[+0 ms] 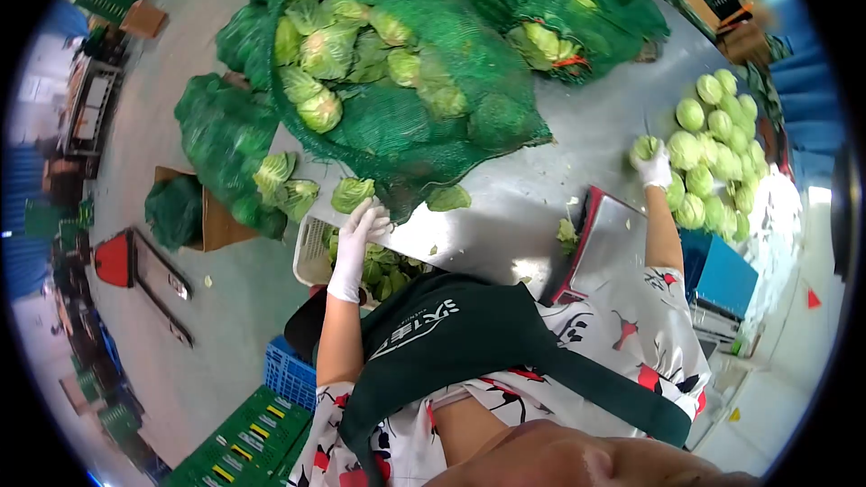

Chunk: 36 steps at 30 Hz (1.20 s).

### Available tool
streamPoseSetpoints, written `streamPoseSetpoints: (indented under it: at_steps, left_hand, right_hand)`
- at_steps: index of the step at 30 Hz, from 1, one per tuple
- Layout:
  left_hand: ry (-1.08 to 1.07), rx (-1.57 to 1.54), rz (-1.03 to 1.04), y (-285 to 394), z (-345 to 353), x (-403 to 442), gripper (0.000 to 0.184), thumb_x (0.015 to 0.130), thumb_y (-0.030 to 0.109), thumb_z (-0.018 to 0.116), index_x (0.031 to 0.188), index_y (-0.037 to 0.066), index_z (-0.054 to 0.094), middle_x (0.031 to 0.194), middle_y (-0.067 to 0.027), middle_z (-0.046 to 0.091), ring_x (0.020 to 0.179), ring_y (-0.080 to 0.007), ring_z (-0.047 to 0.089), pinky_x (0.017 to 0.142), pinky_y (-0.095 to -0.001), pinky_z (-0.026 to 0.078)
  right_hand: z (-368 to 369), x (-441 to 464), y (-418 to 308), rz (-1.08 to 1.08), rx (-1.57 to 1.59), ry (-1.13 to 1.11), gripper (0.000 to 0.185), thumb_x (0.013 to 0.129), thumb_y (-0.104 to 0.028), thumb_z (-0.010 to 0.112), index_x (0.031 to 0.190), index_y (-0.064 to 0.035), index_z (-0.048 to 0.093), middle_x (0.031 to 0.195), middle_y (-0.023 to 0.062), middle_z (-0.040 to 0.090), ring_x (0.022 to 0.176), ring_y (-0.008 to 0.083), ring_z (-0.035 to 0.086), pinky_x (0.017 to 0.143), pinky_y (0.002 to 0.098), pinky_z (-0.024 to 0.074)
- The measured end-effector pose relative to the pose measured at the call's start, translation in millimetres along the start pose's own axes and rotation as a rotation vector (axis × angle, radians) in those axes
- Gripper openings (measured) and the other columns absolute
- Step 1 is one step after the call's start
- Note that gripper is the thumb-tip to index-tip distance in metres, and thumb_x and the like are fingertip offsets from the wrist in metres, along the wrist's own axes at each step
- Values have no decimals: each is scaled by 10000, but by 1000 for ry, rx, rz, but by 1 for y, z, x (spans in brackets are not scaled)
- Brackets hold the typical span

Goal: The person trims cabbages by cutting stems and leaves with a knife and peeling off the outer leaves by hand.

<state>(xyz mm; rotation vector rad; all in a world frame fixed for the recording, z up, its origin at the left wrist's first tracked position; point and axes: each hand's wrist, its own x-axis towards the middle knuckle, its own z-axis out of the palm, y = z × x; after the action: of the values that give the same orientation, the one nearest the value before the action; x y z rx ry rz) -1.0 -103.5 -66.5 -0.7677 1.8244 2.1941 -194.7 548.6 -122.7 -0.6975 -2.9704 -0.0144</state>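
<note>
My right hand [653, 166], in a white glove, is closed on a green cabbage [643, 147] at the near side of a pile of trimmed cabbages [719, 158]. My left hand [363, 222], gloved too, hangs above the table's near edge with its fingers loosely apart and nothing visible in them. Just beyond those fingertips lies a leafy green piece of cabbage [352, 194]; whether they touch it I cannot tell. A loose leaf [448, 198] rests to its right. Ahead, a green mesh sack [424, 135] lies open, showing several untrimmed cabbages [329, 51].
A white basket [309, 251] of leaves sits below my left hand. A red-edged scale with a metal plate [615, 239] stands before me on the metal table [595, 117]. Another mesh sack [622, 27] is behind. A pallet jack [117, 260] stands on the floor at left.
</note>
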Motion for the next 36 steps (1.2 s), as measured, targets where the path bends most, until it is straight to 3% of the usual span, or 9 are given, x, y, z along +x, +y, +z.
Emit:
streamPoseSetpoints:
  at_steps: [4, 8, 13, 18, 21, 28, 30, 34, 36]
  left_hand:
    - [29, 37, 11, 8, -5, 18, 573, 996, 266, 588, 1442, -52, 420, 1234, -149, 650, 1014, -176, 669, 846, -263, 518]
    - [61, 90, -10, 18, -5, 50, 567, 988, 279, 605, 1434, -32, 444, 1240, -142, 647, 1018, -173, 672, 832, -262, 526]
    - [23, 545, 232, 23, 41, 128, 666, 904, 326, 695, 1408, -43, 466, 1251, -170, 638, 1072, -241, 656, 909, -317, 516]
    - [83, 991, 522, 48, 117, 207, 922, 733, 415, 805, 1408, -75, 413, 1403, -257, 481, 1287, -351, 501, 1077, -380, 418]
    - [-18, 899, 225, 63, 152, 235, 1037, 674, 427, 840, 1419, -108, 356, 1417, -300, 414, 1298, -386, 462, 1078, -374, 418]
    - [141, 1119, 372, 25, 180, 277, 986, 653, 337, 863, 1343, -80, 296, 1352, -264, 349, 1223, -395, 436, 1051, -415, 434]
    - [-8, 50, 256, 3, 182, 274, 872, 691, 260, 839, 1308, -63, 314, 1332, -252, 361, 1225, -359, 438, 1013, -408, 455]
    - [293, 356, 364, 2, 182, 220, 707, 714, 95, 844, 1238, -41, 388, 1257, -188, 509, 1120, -256, 550, 967, -387, 488]
    - [220, 19, 230, 7, 168, 210, 726, 715, 124, 862, 1254, -40, 404, 1204, -159, 564, 1059, -227, 592, 928, -358, 502]
  right_hand:
    - [-2, 21, 26, 264, -199, 16, 803, 768, -616, 702, 1326, -74, 501, 1321, 187, 534, 1144, 344, 595, 831, 498, 557]
    - [-14, 38, 28, 384, -155, 230, 540, 853, -377, 697, 1258, -44, 564, 1219, 173, 614, 997, 299, 656, 820, 434, 552]
    - [-24, -23, -78, -241, 774, 161, 295, 920, -174, 690, 1170, -18, 671, 1110, 146, 710, 988, 226, 683, 891, 329, 519]
    - [-56, -146, -224, -707, 985, -32, 219, 883, -130, 727, 1086, -48, 724, 1091, 128, 725, 936, 219, 715, 824, 327, 563]
    - [-60, -183, -274, -496, 1196, -468, 243, 906, -96, 707, 1139, -28, 708, 1128, 94, 719, 1045, 139, 670, 854, 279, 536]
    - [-51, -190, -311, -187, 1269, -767, 289, 960, -149, 653, 1228, -44, 658, 940, 26, 719, 676, 33, 610, 598, 198, 478]
    - [-41, -185, -307, -109, 1273, -816, 274, 969, -161, 641, 1221, -55, 661, 869, 7, 721, 619, 14, 575, 534, 184, 441]
    - [-39, -186, -309, -104, 1281, -758, 253, 984, -182, 625, 1213, -83, 669, 823, -9, 719, 581, -13, 524, 485, 167, 396]
    - [-36, -189, -308, -97, 1317, -722, 250, 985, -176, 624, 1213, -86, 671, 827, -11, 719, 594, -13, 535, 485, 164, 398]
